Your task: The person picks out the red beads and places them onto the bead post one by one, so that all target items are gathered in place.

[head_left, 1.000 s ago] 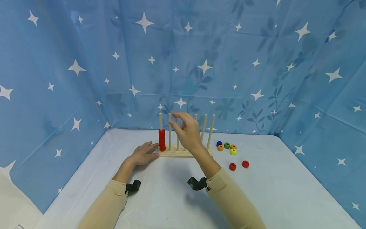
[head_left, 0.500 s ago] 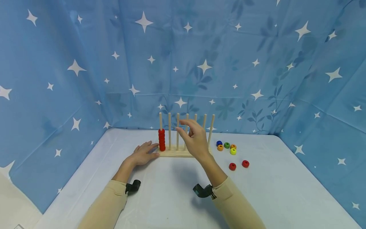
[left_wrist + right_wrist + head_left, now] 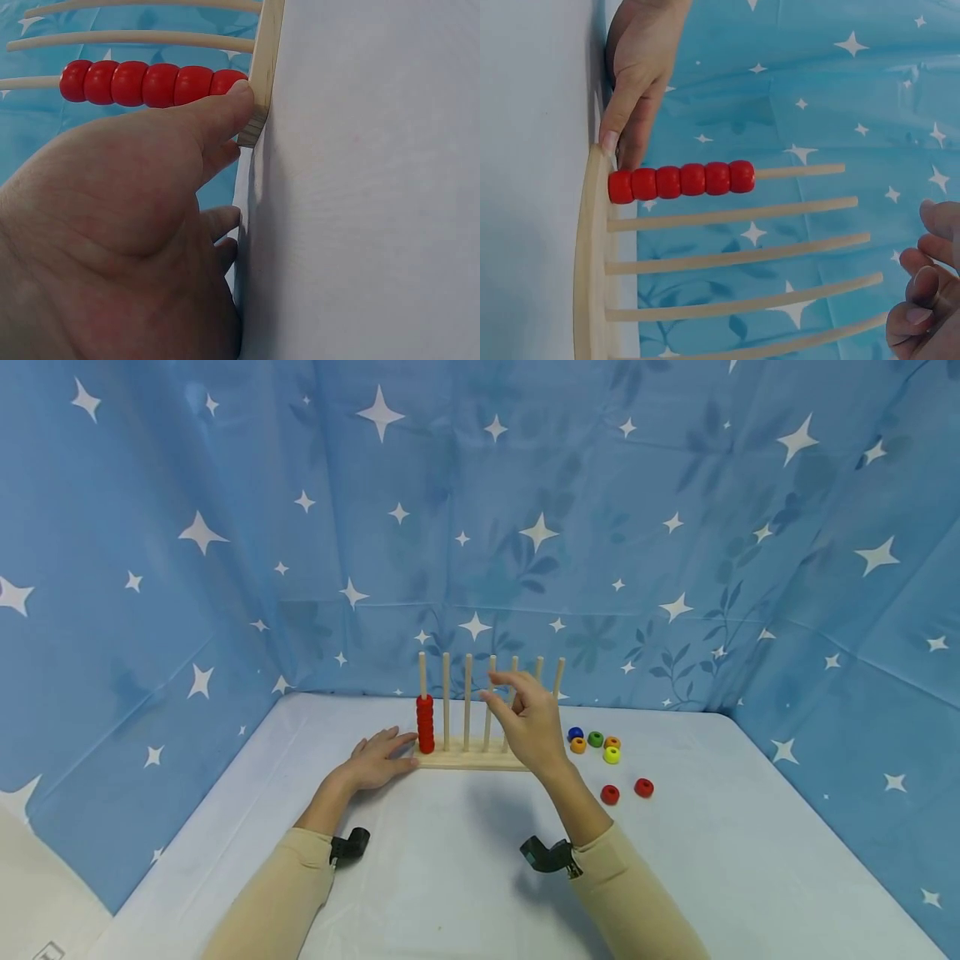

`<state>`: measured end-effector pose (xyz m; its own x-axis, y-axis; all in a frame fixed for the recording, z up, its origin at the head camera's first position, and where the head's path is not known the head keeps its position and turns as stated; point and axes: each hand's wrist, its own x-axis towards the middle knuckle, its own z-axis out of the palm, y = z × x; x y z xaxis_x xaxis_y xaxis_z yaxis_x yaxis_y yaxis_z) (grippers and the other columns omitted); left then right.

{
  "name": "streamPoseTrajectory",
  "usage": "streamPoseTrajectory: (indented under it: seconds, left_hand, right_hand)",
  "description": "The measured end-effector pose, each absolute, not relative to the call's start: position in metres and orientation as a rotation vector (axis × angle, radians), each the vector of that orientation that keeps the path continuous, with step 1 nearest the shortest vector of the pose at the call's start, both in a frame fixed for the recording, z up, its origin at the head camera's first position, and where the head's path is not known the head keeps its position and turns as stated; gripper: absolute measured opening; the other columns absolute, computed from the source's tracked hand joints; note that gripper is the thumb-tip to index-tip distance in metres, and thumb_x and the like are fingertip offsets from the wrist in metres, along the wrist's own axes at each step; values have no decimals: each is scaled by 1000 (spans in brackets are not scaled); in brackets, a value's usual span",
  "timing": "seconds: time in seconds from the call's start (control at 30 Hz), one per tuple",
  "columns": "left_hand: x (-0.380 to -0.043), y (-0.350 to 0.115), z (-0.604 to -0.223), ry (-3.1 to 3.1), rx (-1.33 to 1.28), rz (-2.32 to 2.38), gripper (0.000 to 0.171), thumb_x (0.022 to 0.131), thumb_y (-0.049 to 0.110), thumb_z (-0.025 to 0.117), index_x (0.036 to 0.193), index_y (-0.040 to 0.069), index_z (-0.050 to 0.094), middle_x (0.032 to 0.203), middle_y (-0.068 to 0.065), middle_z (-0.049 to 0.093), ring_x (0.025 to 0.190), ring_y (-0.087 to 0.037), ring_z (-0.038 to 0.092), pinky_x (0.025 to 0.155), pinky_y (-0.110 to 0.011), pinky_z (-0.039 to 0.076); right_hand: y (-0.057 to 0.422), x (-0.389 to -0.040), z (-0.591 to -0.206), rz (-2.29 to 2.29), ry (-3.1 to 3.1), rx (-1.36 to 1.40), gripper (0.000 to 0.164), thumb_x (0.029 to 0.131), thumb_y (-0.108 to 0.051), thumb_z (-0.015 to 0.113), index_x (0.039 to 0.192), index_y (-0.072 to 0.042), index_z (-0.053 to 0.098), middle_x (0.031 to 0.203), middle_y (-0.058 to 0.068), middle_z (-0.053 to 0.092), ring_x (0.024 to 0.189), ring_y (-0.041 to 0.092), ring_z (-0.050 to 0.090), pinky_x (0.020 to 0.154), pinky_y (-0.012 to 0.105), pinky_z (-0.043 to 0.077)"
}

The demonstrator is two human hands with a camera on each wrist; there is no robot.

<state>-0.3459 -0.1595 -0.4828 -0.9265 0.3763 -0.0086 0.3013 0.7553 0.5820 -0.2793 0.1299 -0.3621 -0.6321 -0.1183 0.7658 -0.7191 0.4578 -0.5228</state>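
Observation:
A wooden peg rack with several upright rods stands on the table; the leftmost rod carries a stack of red beads. My left hand holds the left end of the rack's base, thumb on the front and index finger behind. In the right wrist view that left hand shows beside the lowest red bead. My right hand is raised before the right-hand rods, its thumb and index finger bent and apart with nothing between them. It hides parts of those rods and the base's right end.
Right of the rack lie loose beads: blue, green, yellow and orange. Nearer are two red beads, one left of the other. A star-patterned blue curtain surrounds the white table.
My right hand has moved right and slightly down, from near the second rod to the right-hand rods. My left hand and the beads have stayed put.

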Motion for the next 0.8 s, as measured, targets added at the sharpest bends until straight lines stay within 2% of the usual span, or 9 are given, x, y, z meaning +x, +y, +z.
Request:
streamPoseTrajectory:
  seconds: [0.13,0.2,0.43,0.47,0.5,0.57,0.6,0.7,0.8]
  left_hand:
    - [-347,-160,-482,2818,550,930,67,103,44,59,162,17,41,172,-22,20,160,-46,10,126,-67,-3]
    - [-345,-159,-481,2818,561,943,67,103,42,59,161,16,41,172,-24,21,160,-47,10,126,-68,-3]
    - [-339,-157,-474,2815,548,924,66,104,43,59,162,16,40,172,-24,20,160,-47,10,126,-67,-2]
    - [-337,-157,-472,2813,545,927,66,104,43,59,161,16,41,171,-24,21,160,-47,10,126,-67,-2]
    - [-336,-157,-471,2811,548,929,66,104,42,59,161,15,41,171,-25,21,159,-48,11,126,-68,-2]
    - [-334,-156,-468,2809,548,929,65,104,41,59,161,14,42,170,-26,21,159,-49,11,126,-69,-1]
    - [-333,-156,-467,2809,546,926,65,104,41,59,161,14,42,170,-26,22,159,-49,11,126,-69,-1]
    - [-333,-156,-466,2806,546,921,65,105,40,59,161,14,41,171,-26,21,159,-48,11,126,-69,-1]
    - [-332,-156,-467,2810,551,914,65,105,41,58,161,13,41,170,-26,21,159,-49,11,125,-69,0]
  right_hand:
    - [136,-280,-359,1173,-2030,699,28,99,-19,73,124,-5,75,121,14,74,45,10,33,43,26,31]
    - [140,-281,-358,1175,-2027,699,27,100,-18,73,123,-4,74,114,16,74,45,10,34,42,27,32]
    - [160,-282,-353,1149,-2063,609,29,98,-19,74,125,-7,74,107,9,72,44,11,34,43,27,32]
    - [163,-282,-353,1138,-2064,597,29,98,-19,75,125,-7,74,100,9,70,44,11,33,44,26,31]
    - [166,-283,-352,1128,-2060,587,29,98,-19,75,124,-7,75,93,9,68,44,10,32,49,23,40]
    - [171,-283,-350,1119,-2053,575,28,98,-18,75,123,-7,75,78,10,61,43,10,31,70,17,52]
    - [174,-283,-350,1122,-2049,570,28,98,-18,75,123,-8,75,77,10,61,43,11,31,71,16,50]
    - [181,-283,-348,1125,-2055,556,28,98,-19,74,124,-9,75,86,12,68,44,11,31,70,16,51]
    - [188,-283,-348,1127,-2091,548,29,100,-21,73,127,-10,74,118,11,73,45,11,33,43,25,30]
